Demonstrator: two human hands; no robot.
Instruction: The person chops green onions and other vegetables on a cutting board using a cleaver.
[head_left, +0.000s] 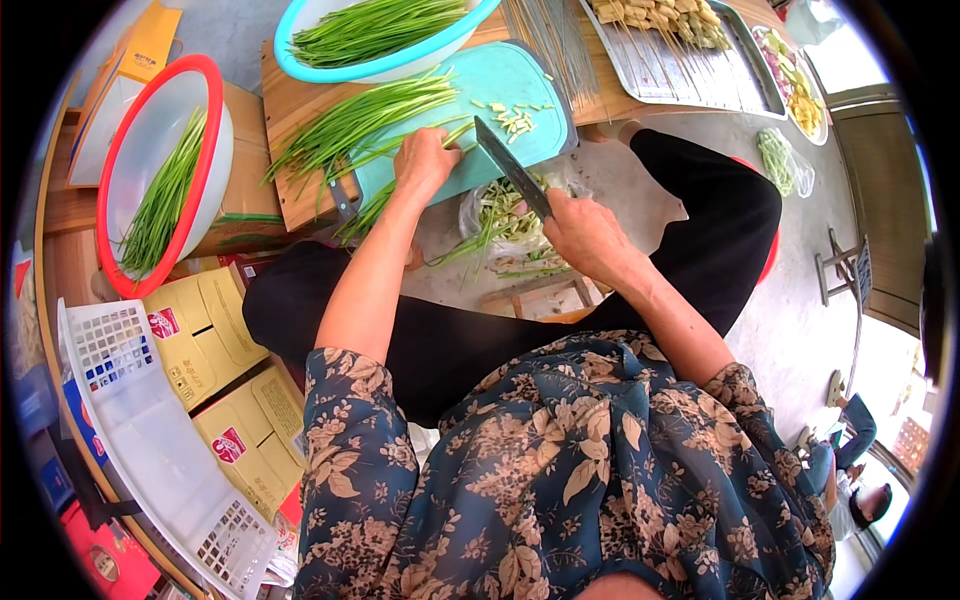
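My left hand (426, 160) holds a small bunch of long green stalks, like garlic chives, over a turquoise cutting board (502, 82). My right hand (589, 231) grips a dark-bladed kitchen knife (513, 166), its tip close to the cut ends of the bunch. Short pale cut pieces (514, 120) lie scattered on the board to the right. A larger heap of the green stalks (360, 120) rests across the board's left side and the wooden table (279, 97). Behind it, a blue-rimmed basin (390, 71) holds more stalks.
At left, a red-rimmed basin (214, 172) of stalks leans by a cardboard box (251, 161). Thin skewers (551, 52) and a metal tray (660, 88) of skewered food lie at the upper right. Below the board sits a plastic bag of trimmings (517, 214). A person (851, 487) sits far right.
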